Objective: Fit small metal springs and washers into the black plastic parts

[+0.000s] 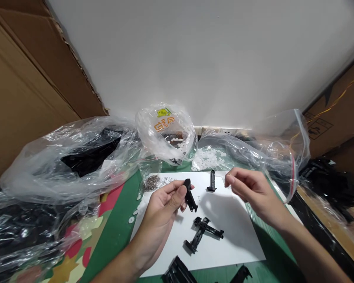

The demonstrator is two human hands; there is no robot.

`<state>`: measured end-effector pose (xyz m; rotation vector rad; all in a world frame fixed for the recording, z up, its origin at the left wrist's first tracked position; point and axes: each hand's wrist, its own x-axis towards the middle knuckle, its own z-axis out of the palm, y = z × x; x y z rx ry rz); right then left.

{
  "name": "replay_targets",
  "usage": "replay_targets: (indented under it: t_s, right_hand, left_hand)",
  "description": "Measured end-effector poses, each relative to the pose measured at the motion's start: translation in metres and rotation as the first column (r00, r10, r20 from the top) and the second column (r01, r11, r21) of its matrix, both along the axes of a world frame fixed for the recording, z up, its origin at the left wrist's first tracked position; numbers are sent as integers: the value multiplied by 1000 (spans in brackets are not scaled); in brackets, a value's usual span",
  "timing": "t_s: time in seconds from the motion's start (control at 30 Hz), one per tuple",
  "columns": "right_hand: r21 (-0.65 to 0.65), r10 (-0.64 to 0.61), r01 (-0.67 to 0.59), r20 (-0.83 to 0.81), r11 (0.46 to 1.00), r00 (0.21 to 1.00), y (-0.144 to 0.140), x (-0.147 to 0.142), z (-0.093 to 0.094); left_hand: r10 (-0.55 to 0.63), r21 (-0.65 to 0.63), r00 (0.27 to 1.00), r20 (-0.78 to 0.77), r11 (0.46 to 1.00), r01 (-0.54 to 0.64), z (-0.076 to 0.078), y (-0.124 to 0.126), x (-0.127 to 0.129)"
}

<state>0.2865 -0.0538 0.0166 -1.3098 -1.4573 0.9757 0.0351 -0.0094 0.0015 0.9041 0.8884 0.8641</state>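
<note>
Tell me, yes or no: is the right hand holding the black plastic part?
No. The left hand pinches the black plastic part; the right hand hovers beside it, apart.

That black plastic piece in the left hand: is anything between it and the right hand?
Nothing visible. The black plastic piece is pinched in the left hand; the right hand hovers apart over the white sheet. Another small black part stands farther back.

Both arms are bare to the frame edge: no sleeves, gloves, rings or watch. The left hand point(165, 206) enters from 7 o'clock, the right hand point(250, 190) from 4 o'clock. Nails short, unpainted.
</note>
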Motion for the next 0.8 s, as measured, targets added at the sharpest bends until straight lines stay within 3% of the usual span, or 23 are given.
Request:
replay_targets:
  t_s: [0.13,0.23,0.3,0.37,0.43,0.5,0.57,0.67,0.73,0.8]
  right_hand:
    - [-159,61,-20,258,987,964,-3,43,7]
    - [-186,84,-14,370,982,925,-7,61,3]
    - [-131,39,14,399,991,916,-9,66,2]
    - [5,-105,113,410,994,906,-10,66,3]
    - [156,-282,237,410,959,867,-11,66,6]
    - [217,-364,296,429,930,827,-12,64,7]
    - [165,-311,264,493,950,813,-11,61,5]
    - [-53,-73,137,633,989,771,-7,54,-3]
    - [-186,59,100,696,977,716,-5,52,-9]
    - [-228,92,115,730,967,677,-3,52,-13]
  left_hand:
    - [29,-75,995,96,997,-21,3,1,2]
    - [24,-120,989,145,993,-6,6,1,2]
    - [13,-128,984,176,992,10,8,1,2]
    - [0,-122,981,194,992,24,9,1,1]
    - [-20,-120,981,191,992,43,9,2,0]
    - [-44,-115,984,174,991,65,8,3,-1]
    - [-71,-101,987,145,991,86,7,3,-2]
    - [-106,-57,991,80,992,111,5,3,-2]
    - [-123,-23,992,38,992,124,5,3,0]
    - [-133,12,991,4,991,133,5,2,1]
